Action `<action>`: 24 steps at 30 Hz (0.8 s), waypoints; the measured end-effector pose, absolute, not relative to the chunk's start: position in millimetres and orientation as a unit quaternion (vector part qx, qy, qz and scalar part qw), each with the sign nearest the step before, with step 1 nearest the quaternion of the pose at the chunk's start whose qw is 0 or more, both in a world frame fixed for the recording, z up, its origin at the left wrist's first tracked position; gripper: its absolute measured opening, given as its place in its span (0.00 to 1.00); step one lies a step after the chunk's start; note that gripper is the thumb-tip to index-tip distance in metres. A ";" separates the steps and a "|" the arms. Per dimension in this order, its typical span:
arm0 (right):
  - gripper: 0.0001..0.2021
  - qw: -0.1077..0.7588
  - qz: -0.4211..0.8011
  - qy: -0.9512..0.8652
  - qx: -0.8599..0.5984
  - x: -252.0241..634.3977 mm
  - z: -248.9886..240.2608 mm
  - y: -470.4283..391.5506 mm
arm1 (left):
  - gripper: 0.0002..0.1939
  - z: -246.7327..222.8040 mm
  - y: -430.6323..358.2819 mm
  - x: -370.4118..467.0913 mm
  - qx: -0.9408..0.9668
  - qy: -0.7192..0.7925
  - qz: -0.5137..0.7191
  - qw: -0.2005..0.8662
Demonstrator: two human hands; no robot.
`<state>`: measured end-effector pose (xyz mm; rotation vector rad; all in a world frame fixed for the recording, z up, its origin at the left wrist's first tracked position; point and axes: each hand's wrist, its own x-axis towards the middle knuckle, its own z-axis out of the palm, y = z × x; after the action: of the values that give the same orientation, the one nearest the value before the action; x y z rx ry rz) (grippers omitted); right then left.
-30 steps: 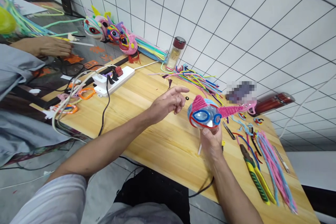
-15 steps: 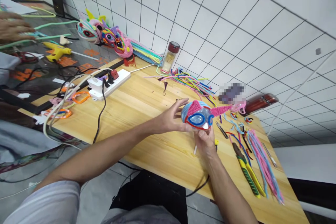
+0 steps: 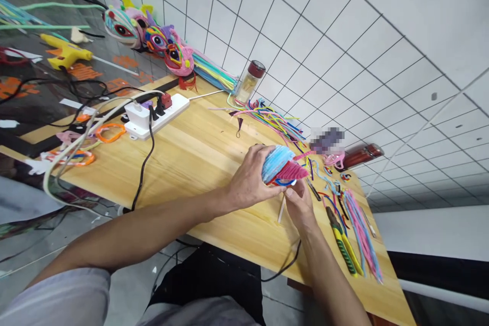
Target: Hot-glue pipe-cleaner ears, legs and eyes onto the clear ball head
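A round craft head (image 3: 278, 162), wrapped in light blue fuzzy strands with a pink pointed ear and red and blue trim, is held above the wooden table. My left hand (image 3: 250, 175) wraps round its left side, fingers behind it. Below and to the right, my right hand (image 3: 300, 204) grips its lower edge; those fingertips are partly hidden by the head. A thin white stick (image 3: 281, 210) shows beside my right hand. Pliers with green and yellow handles (image 3: 344, 247) lie to the right, near a bundle of pink and blue fuzzy stems (image 3: 362, 237).
A white power strip (image 3: 156, 116) with cables sits at the left. Behind stand a glass bottle (image 3: 250, 83) and finished colourful heads (image 3: 124, 30). A yellow glue gun (image 3: 64, 52) lies on the dark surface. A red flask (image 3: 361, 156) lies by the tiled wall.
The craft head has turned, so its blue back and ear now face the camera instead of its eyes. My left hand has closed round it. Another person's hand at the far left has left view.
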<state>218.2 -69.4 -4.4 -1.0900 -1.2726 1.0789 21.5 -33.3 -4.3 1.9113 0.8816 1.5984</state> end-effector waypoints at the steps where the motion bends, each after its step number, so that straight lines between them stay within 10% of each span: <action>1: 0.38 0.545 0.445 -0.537 -0.465 220.8 -3.8 -71.3 | 0.49 -3.9 -34.5 21.8 0.703 0.324 0.586 0.241; 13: 0.25 0.589 0.168 -0.607 -0.506 235.6 21.1 -87.4 | 0.47 -4.2 -39.1 21.0 0.733 0.321 0.529 0.284; 24: 0.25 0.475 0.193 -0.658 -0.551 237.3 3.5 -77.3 | 0.42 -29.4 -37.0 34.4 0.722 0.424 0.458 0.299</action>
<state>237.3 -77.3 3.5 -1.3480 -1.6090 0.4709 34.4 -37.0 -29.4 1.9168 1.1247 1.2171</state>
